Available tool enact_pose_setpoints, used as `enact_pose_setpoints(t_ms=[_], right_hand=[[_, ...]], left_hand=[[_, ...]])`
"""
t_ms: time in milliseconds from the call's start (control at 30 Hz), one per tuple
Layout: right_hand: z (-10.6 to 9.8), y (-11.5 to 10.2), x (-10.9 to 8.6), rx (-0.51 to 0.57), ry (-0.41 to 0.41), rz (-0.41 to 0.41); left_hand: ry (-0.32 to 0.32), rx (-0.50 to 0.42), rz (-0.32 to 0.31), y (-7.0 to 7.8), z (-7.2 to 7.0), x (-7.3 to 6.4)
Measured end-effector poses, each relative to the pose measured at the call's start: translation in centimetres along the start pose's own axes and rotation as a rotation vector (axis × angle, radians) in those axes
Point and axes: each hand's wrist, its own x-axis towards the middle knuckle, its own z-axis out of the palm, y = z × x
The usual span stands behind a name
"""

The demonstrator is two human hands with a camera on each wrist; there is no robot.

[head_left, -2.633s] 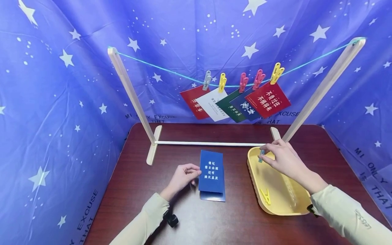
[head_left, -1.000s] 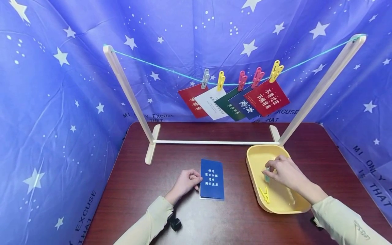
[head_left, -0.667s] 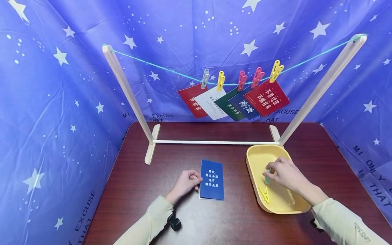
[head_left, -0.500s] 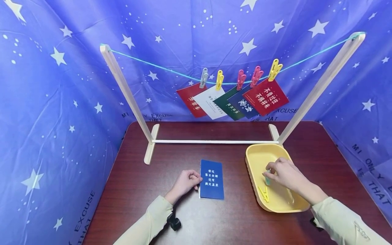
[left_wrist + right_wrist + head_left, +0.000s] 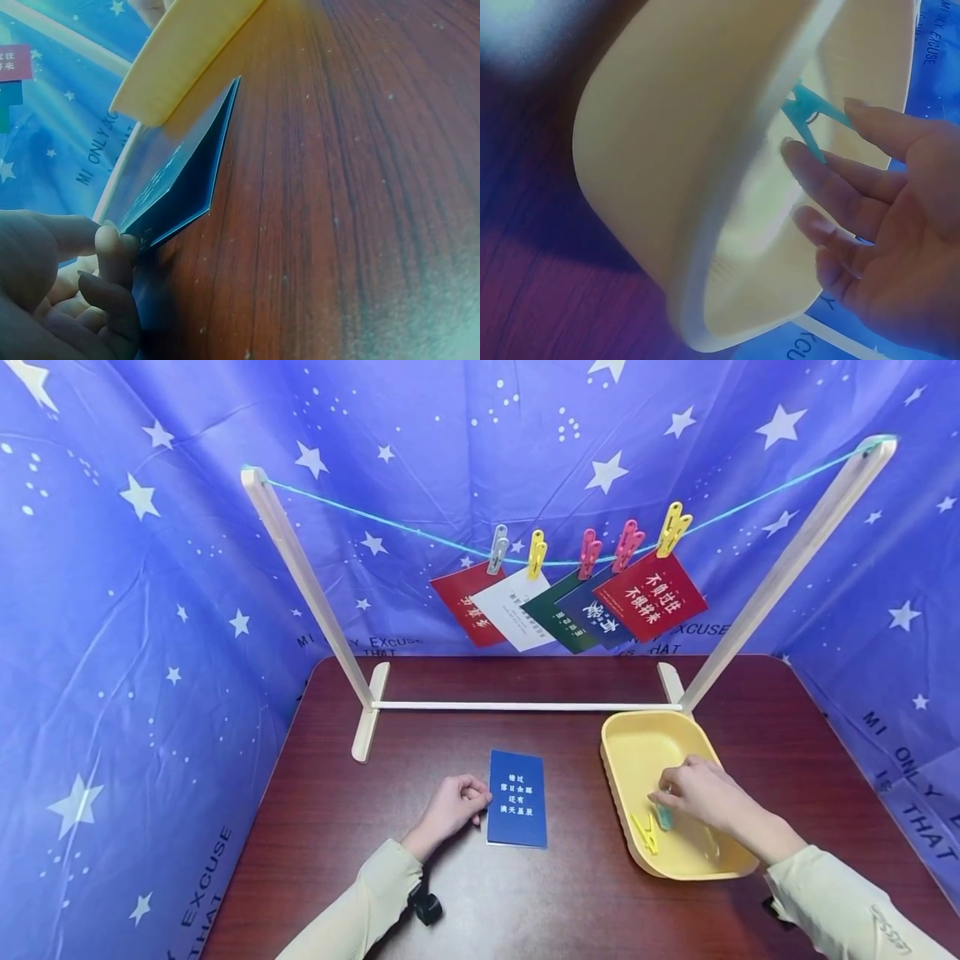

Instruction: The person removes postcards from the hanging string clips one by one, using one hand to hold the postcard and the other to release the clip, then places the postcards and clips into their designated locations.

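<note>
In the head view, a folded blue card (image 5: 517,798) with white writing lies on the table. My left hand (image 5: 453,808) pinches its left edge between thumb and fingertips; the left wrist view shows the card's two leaves (image 5: 184,184) standing slightly apart. My right hand (image 5: 705,793) reaches into the yellow tray (image 5: 617,783) and holds a teal clothespin (image 5: 663,817). Its handles (image 5: 810,120) lie between thumb and forefinger in the right wrist view, with the other fingers loosely bent. Beside it in the tray rests a yellow clothespin (image 5: 647,835).
A wooden frame (image 5: 307,585) with a teal cord (image 5: 375,516) stands at the back. Grey, yellow and pink clothespins hold several cards on the cord, including a white card (image 5: 517,610) and a red card (image 5: 652,597). A starry blue curtain (image 5: 187,568) surrounds the table (image 5: 337,860).
My right hand has lowered the teal clothespin from the tray's far left side down into the tray. The blue card's leaves have come closer together, and my left hand stays at its edge.
</note>
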Motion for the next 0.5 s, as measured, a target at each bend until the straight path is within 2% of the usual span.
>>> enact_pose_setpoints(t_ms=[167, 500], right_hand=[[0.3, 0.2, -0.2, 0.016, -0.037, -0.010], [1.3, -0.1, -0.8, 0.019, -0.050, 0.000]], left_hand=[[-0.008, -0.008, -0.012, 0.0, -0.1, 0.0], [-0.023, 0.032, -0.047, 0.3, -0.1, -0.1]])
